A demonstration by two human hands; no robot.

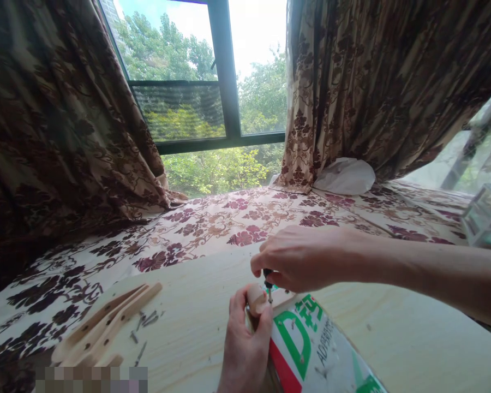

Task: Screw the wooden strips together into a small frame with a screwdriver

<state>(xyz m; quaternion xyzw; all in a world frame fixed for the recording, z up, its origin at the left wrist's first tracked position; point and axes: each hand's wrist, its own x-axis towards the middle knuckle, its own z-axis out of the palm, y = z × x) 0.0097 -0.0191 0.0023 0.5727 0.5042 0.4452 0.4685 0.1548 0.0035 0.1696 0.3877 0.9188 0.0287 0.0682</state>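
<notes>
My left hand point(245, 335) is closed around a round pale wooden piece point(255, 298), thumb and fingers on either side of it. Above it, my right hand point(297, 256) grips a screwdriver point(267, 278) with a black handle, its shaft pointing down. The shaft's metal end point(270, 297) meets the wood close to my left thumb; whether a screw sits under it is too small to tell. A flat pale wooden piece point(284, 299) lies beside the round one, on a printed box point(327, 341) in white, green and red. My right fingers partly hide the screwdriver's handle.
The light wooden board point(188, 311) carries shaped wooden pieces with holes point(106, 325) and several loose screws point(147, 318) at left. Behind are floral cloth point(245, 218), patterned curtains point(323, 82), a white bag point(346, 176) and a window. A clear box point(486, 215) stands far right.
</notes>
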